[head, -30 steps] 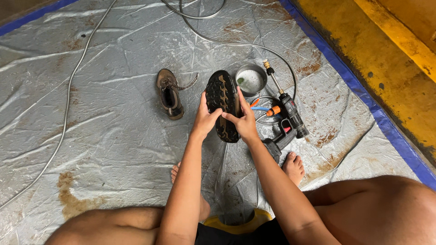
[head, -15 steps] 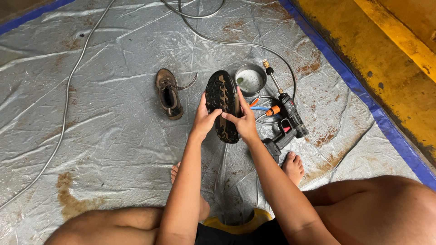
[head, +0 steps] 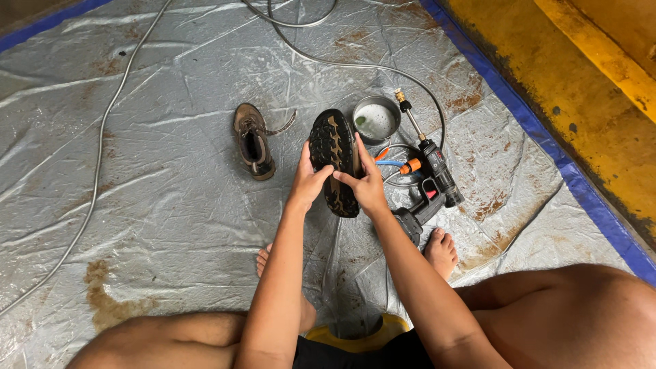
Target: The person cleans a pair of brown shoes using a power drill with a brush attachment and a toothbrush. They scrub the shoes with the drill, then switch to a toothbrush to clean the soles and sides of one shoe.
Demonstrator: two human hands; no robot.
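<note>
Above the person's bare feet, the left hand and right hand grip an upturned shoe, sole up, over the silver tarp. Just right lies a black spray gun; beyond, a metal bowl, and left, a second brown shoe.

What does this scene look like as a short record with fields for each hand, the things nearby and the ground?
left hand: grips the left edge of the upturned shoe
right hand: grips the right edge of the same shoe, thumb across the sole
upturned shoe: dark lugged sole facing up, held off the ground
second shoe: brown, lying on the sheet, left of the held one
metal bowl: round, beyond the hands
spray gun: black, with hose, right of the hands
ground: crinkled grey plastic sheet with rusty stains
</note>
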